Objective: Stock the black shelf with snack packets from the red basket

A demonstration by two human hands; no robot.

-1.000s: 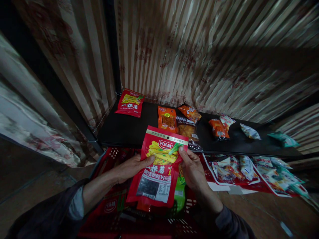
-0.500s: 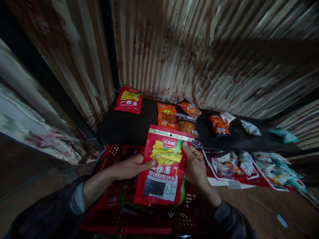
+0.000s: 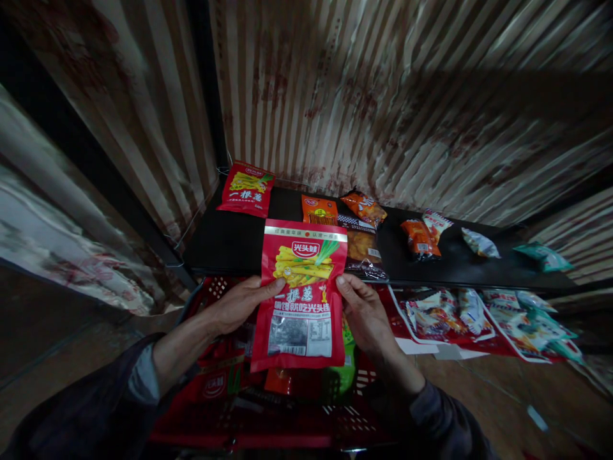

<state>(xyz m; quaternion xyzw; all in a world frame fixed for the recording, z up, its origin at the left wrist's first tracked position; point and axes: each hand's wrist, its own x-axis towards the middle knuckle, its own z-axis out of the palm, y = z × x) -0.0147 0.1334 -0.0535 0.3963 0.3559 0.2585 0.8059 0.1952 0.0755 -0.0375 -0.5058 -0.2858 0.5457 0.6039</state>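
A red snack bag (image 3: 306, 294), printed with yellow sticks and green onion, is held upright between my two hands. My left hand (image 3: 244, 301) grips its left edge, thumb on the front and the other fingers hidden behind. On the right edge, my right hand (image 3: 364, 309) pinches the bag with its thumb in front. Below the bag is a red plastic basket (image 3: 211, 441) with several snack bags in it, among them a green bag (image 3: 345, 367). Behind it, on the black shelf (image 3: 215, 239), lies a matching red snack bag (image 3: 248, 190).
Farther along the shelf lie an orange packet (image 3: 320, 209), a brown-and-clear snack bag (image 3: 361, 246), another orange packet (image 3: 421, 239), a white packet (image 3: 480, 243) and a teal packet (image 3: 543, 257). Lower right, red bins hold several packets (image 3: 443, 313). A striped curtain (image 3: 297, 115) hangs behind.
The red snack bag has moved left and slightly up, and now stands straighter. My right hand has slid lower along its right edge. More of the green bag shows below.
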